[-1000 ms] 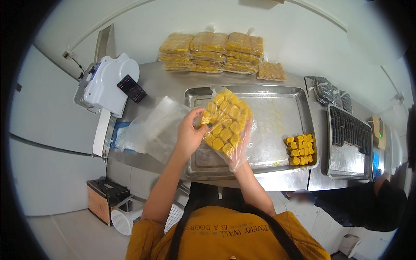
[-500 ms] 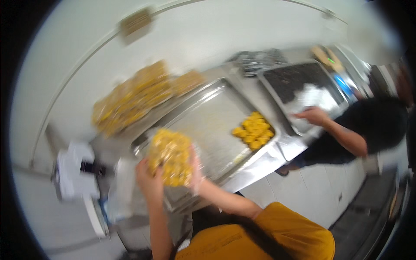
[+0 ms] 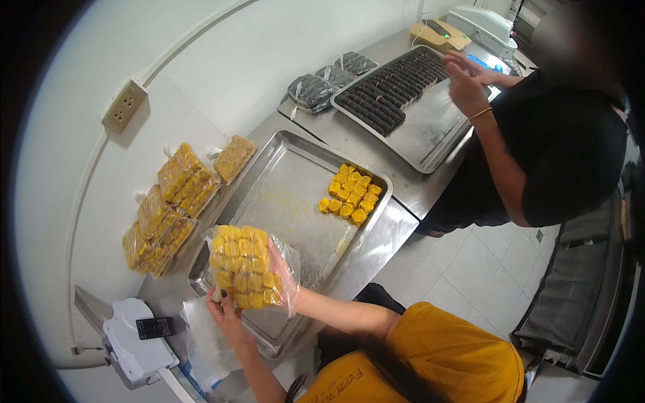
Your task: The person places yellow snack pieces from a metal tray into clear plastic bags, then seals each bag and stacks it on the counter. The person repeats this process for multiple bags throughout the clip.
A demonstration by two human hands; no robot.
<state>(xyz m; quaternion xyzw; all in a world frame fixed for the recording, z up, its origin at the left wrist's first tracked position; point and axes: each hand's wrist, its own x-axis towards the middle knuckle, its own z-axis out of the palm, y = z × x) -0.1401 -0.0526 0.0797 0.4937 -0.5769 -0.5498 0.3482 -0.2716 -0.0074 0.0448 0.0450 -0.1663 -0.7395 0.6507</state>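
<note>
Between my hands is a clear plastic bag of yellow dumplings (image 3: 245, 262), packed in tight rows and held tilted over the near left corner of a large metal tray (image 3: 269, 191). My left hand (image 3: 227, 314) grips its lower left edge, the thumb on top of the dumplings. My right hand (image 3: 283, 269) clasps the right side, with loose plastic draped around it and some fingers hidden. A small cluster of loose yellow dumplings (image 3: 351, 193) sits at the tray's far right end.
Filled bags of yellow dumplings (image 3: 178, 176) are stacked against the wall. Clear plastic bags (image 3: 205, 336) lie near a white machine (image 3: 138, 339) with a phone (image 3: 155, 328) on it. At right, a co-worker's hands (image 3: 468, 84) are above a tray of dark rolls (image 3: 376, 101); black packs (image 3: 311, 93) lie behind.
The whole view has turned and become sharper. I still hold the bag with both hands, its face now more visible. The co-worker's hands now appear raised above the far tray.
</note>
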